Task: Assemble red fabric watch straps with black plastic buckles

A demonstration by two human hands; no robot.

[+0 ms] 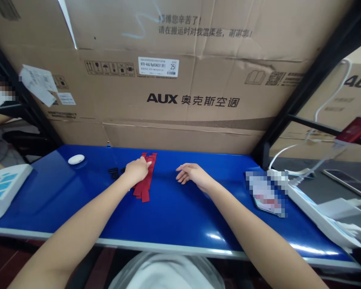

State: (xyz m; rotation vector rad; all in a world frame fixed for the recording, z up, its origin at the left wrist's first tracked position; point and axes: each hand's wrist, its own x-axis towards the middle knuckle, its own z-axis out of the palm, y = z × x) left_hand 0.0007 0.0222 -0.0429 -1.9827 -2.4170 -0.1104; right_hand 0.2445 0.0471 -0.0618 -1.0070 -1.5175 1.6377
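Dark red flat strips (143,190), apparently ribbon or webbing, lie in a loose stack on the blue table (180,216). Over the left side of this stack my left hand (137,170) is closed, its fingertips and thumb pinching at a strip near the upper part. Several small black pieces (113,173), perhaps plastic buckles, lie just left of that hand and are partly hidden by it. My right hand (192,176) hovers to the right of the strips, empty, with its fingers loosely bent and apart.
A white oval case (76,159) lies at the back left, and a white device with blue panels (6,188) at the left edge. On the right are a phone (267,196) and a white power strip (321,216) with cables. A large cardboard sheet (192,132) walls the back.
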